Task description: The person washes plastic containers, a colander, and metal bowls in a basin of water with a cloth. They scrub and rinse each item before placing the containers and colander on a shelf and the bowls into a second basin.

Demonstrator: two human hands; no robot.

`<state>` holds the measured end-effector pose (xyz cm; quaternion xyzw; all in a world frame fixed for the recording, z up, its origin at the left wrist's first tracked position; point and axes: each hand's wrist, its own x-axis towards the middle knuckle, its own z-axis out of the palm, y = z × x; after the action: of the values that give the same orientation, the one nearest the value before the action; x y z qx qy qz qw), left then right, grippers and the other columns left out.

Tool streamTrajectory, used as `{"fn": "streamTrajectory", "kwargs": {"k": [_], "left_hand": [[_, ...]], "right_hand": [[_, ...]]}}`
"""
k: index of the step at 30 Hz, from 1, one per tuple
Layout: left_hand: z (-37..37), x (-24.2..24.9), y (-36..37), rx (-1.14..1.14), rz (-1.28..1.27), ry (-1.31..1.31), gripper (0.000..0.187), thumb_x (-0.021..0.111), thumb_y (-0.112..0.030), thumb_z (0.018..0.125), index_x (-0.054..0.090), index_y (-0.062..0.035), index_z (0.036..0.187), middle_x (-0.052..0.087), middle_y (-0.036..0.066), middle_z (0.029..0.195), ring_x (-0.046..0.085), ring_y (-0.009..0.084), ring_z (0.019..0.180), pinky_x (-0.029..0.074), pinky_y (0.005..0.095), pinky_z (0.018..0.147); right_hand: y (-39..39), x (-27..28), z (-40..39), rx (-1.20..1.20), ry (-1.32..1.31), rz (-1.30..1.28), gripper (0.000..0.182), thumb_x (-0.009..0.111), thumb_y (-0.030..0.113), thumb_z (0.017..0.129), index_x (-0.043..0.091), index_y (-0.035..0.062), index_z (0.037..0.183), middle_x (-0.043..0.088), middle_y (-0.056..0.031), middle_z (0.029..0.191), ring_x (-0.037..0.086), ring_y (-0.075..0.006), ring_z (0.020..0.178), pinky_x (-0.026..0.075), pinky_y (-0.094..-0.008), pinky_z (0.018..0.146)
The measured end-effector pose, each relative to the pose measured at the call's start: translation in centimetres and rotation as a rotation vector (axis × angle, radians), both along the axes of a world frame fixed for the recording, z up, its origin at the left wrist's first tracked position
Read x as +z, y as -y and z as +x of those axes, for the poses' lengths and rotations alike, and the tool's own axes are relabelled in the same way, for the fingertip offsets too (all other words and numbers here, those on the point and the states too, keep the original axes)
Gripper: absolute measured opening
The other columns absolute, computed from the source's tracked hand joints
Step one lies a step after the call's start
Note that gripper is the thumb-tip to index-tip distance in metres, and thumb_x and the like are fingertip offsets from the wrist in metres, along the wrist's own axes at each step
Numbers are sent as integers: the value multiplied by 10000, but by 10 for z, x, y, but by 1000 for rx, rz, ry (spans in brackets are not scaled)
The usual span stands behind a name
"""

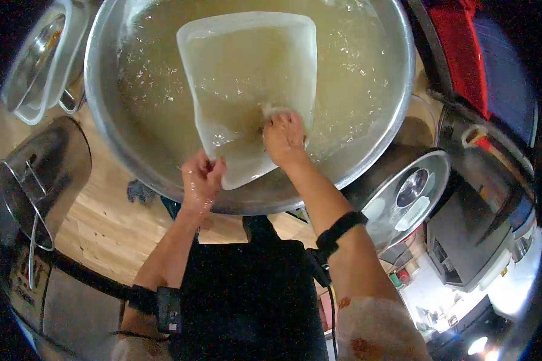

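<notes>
A large round metal basin [247, 207] holds murky, yellowish water with bubbles on it. In it lies a white rectangular plastic tub [306, 60], tilted and partly under the water. My left hand [200, 180] grips the tub's near left corner, its thumb pressed against the fingers over the rim. Inside the tub, my right hand [285, 139] has its fingers curled over a pale, soft-looking pad [273, 111] against the near right part. Whether that pad is a sponge or a cloth is not clear. Both hands look wet.
A clear plastic container [33, 114] with metalware stands at the upper left, above a dark pan [66, 147] with a wire handle. To the right, a metal bowl [386, 236] holds a small steel bowl [412, 185] and a white brush [413, 213].
</notes>
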<state>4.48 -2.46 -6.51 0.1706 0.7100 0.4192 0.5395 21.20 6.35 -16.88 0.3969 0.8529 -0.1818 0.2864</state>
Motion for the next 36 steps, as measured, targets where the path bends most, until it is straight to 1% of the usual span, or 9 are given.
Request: {"fn": "streamTrajectory", "kwargs": {"k": [2, 6, 10, 12, 18, 22, 26, 31, 36], "left_hand": [[5, -2, 1, -38, 24, -17, 99, 544, -64, 780, 544, 30, 751, 482, -24, 595, 417, 27, 554, 356, 202, 479], [8, -20, 20, -101, 32, -356, 55, 553, -47, 733, 519, -6, 724, 465, 55, 564, 426, 140, 486, 363, 263, 479], [10, 2, 16, -240, 18, -570, 67, 550, -31, 679, 506, -16, 727, 415, 164, 572, 421, 293, 488, 377, 323, 490], [9, 17, -2, -260, 134, -593, 60, 552, -42, 700, 528, -15, 748, 442, 132, 562, 454, 212, 483, 390, 316, 495], [-20, 57, -1, -26, -148, 4, 208, 534, 16, 673, 588, 25, 874, 562, 20, 686, 497, 71, 603, 419, 233, 555], [-42, 95, 2, -72, -239, 74, 267, 468, 58, 644, 579, 53, 887, 569, 5, 724, 496, 77, 635, 400, 215, 575], [-93, 84, 26, -244, -237, 118, 333, 461, 43, 604, 595, 34, 909, 606, 34, 803, 535, 83, 704, 423, 216, 607], [-136, 88, 43, -82, -224, 275, 267, 480, 16, 629, 591, 29, 872, 593, 19, 778, 521, 83, 677, 416, 213, 592], [-139, 71, 47, -159, -220, 25, 197, 554, 6, 663, 556, 26, 859, 606, 62, 682, 582, 167, 622, 448, 305, 580]], "right_hand": [[33, -66, 10, -987, -862, -205, 303, 491, 291, 821, 622, 84, 999, 555, -111, 1082, 447, -275, 1103, 259, -458, 998], [50, 11, -42, -914, -147, 131, 224, 497, 150, 824, 603, 62, 1000, 573, -153, 1056, 504, -302, 1020, 379, -398, 884], [94, -15, -50, -1529, -820, -578, 255, 522, 153, 806, 572, 35, 1027, 533, -185, 1072, 518, -305, 934, 404, -395, 849], [54, 97, -86, -2010, -1109, -858, 288, 513, 152, 789, 567, 37, 1047, 491, -160, 1152, 495, -315, 967, 381, -396, 871], [66, 50, -64, -194, -736, 155, 379, 525, 251, 795, 549, 59, 1122, 379, -168, 1268, 430, -346, 1047, 332, -429, 930], [20, 39, -63, -662, -310, -252, 383, 525, 288, 797, 553, 0, 1049, 417, -164, 1222, 396, -328, 1101, 315, -462, 936], [11, 46, -63, -138, -522, 348, 356, 530, 267, 789, 556, -18, 1001, 457, -153, 1136, 412, -313, 1077, 337, -472, 899], [45, 78, -114, -403, -477, -372, 293, 517, 174, 743, 566, 23, 989, 490, -138, 1075, 417, -301, 1060, 314, -478, 884], [117, 95, -133, -262, -757, -423, 337, 518, 167, 734, 531, 53, 1051, 495, -148, 1106, 426, -328, 1076, 311, -471, 900]]}}
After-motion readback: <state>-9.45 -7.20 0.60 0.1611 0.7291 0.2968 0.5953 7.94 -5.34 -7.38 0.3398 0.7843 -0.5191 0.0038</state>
